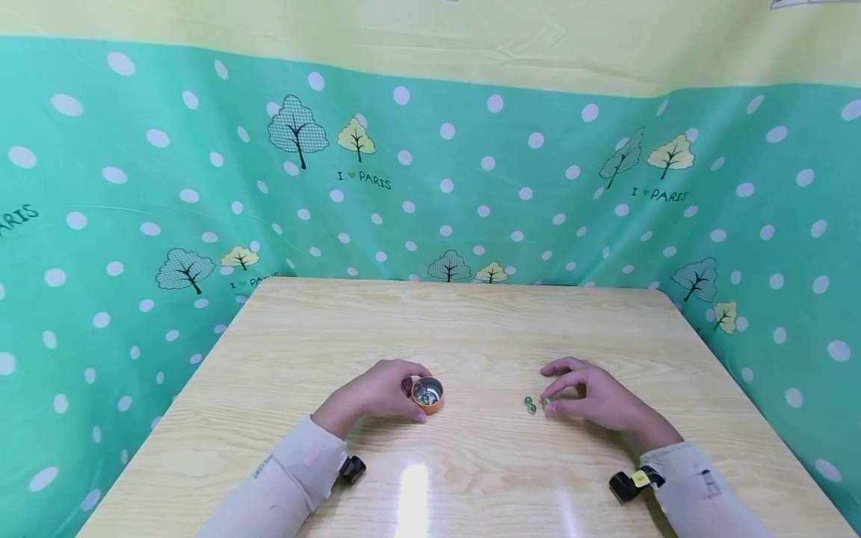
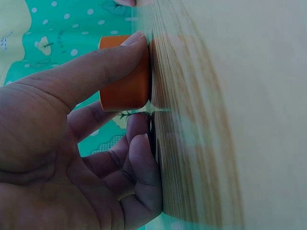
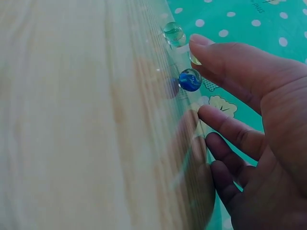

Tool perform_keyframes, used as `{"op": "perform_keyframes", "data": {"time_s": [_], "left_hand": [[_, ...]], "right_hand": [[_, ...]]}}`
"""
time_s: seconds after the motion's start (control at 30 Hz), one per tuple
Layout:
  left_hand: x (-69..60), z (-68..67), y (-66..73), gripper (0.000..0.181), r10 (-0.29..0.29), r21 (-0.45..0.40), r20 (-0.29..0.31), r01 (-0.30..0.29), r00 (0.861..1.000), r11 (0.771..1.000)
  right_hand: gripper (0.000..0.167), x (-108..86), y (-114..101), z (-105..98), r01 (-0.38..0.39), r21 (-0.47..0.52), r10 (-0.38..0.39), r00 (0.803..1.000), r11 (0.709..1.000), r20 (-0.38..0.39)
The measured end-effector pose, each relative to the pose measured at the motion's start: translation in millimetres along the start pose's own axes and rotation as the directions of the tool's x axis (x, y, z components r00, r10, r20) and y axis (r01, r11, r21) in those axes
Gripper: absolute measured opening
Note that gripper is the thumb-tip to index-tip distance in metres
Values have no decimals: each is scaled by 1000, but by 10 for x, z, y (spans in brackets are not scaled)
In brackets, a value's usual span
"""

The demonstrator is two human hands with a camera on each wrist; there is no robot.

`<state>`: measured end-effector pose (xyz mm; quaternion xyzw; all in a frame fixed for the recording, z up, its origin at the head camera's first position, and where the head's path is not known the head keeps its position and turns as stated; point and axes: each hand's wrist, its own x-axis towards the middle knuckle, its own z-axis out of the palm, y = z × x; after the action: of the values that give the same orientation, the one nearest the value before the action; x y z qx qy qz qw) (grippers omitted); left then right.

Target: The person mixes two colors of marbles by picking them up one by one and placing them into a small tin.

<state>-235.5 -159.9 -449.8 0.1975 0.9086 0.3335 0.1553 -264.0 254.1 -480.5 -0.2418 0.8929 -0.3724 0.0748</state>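
My left hand (image 1: pixel 386 390) curls its thumb and fingers round a small orange cup (image 1: pixel 437 408), upright on the table; its shiny inside holds some marbles (image 1: pixel 425 399). In the left wrist view, the thumb lies along the side of the orange cup (image 2: pixel 125 88). My right hand (image 1: pixel 595 394) is low over the table, thumb and index finger pinching a yellowish marble (image 3: pixel 194 59), partly hidden between them. Beside the fingertips lie a blue marble (image 3: pixel 190 80) and a green marble (image 3: pixel 173 31); the other fingers are loosely bent.
The wooden table (image 1: pixel 457 336) stretches between and beyond both hands. A green curtain with white dots and trees (image 1: pixel 471 194) hangs behind it and along both sides. A small black camera is worn on each wrist.
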Motion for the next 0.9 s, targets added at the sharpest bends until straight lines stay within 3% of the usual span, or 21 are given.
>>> {"op": "perform_keyframes", "data": {"time_s": [0.47, 0.9], "left_hand": [[13, 31, -12, 59, 5, 15, -5, -5, 1000, 1000], [6, 29, 10, 58, -12, 4, -6, 12, 1000, 1000]], "right_hand": [[17, 33, -46, -37, 12, -5, -12, 1000, 1000, 0], [17, 69, -127, -41, 77, 29, -77, 997, 997, -7]]}}
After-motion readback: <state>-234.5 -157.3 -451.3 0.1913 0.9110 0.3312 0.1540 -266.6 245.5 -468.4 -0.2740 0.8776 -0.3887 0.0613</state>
